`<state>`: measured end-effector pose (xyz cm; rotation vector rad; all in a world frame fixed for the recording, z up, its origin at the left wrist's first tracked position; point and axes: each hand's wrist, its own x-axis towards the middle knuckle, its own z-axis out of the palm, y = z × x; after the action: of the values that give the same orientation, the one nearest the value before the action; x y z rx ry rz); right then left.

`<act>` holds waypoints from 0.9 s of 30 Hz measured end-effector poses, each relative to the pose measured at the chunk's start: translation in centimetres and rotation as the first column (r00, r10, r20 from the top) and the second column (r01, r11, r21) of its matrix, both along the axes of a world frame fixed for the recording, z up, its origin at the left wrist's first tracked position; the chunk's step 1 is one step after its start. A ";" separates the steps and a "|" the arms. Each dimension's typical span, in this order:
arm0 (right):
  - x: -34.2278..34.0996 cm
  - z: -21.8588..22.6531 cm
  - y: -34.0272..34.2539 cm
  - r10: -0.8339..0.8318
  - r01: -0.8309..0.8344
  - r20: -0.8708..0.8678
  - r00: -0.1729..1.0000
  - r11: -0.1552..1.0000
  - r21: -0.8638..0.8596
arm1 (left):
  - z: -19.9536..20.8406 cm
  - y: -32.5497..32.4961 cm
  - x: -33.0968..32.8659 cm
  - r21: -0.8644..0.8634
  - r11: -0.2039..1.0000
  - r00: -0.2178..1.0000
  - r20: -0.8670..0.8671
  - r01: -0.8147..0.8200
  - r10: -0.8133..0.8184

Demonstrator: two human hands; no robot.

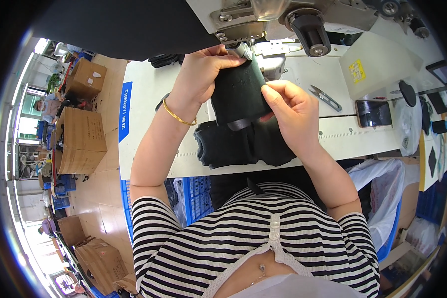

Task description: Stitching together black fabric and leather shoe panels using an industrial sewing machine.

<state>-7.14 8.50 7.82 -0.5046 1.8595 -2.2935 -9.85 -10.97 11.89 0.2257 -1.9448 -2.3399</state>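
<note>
A dark piece of fabric [239,92] is stretched between my hands under the head of a sewing machine [243,25]. My left hand [206,69] pinches its upper left edge close to the needle area, with some fingertips hidden behind the machine parts. On the right edge, my right hand [290,107] grips the cloth between thumb and fingers. Just below, folded dark fabric pieces [226,145] lie on the white table [156,149], partly covered by the held cloth and my right hand.
Thread snips [327,98] and a phone [373,113] lie right of the machine. More dark fabric [165,60] is at the back left. Blue crates [197,198] and a plastic-lined bin [382,198] stand below the table edge. Cardboard boxes [82,141] line the floor at left; a person [49,107] is beyond.
</note>
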 end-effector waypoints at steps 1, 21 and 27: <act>-0.1 0.0 0.0 -0.002 0.002 0.000 1.000 1.000 0.000 | -0.1 -0.1 -0.1 0.004 1.000 1.000 -0.004 -0.023 0.023; 0.6 -0.5 1.2 0.098 -0.099 0.011 0.995 0.994 0.041 | 0.0 -1.7 -0.2 -0.163 0.964 0.977 -0.009 0.208 -0.213; 0.7 -0.6 1.2 0.094 -0.095 0.013 0.995 0.995 0.037 | 0.5 -1.1 0.1 -0.130 0.975 0.984 0.024 0.178 -0.176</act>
<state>-6.48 9.69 7.25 -0.5611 1.8293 -2.1923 -9.73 -12.07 12.39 0.0595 -2.1997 -2.3045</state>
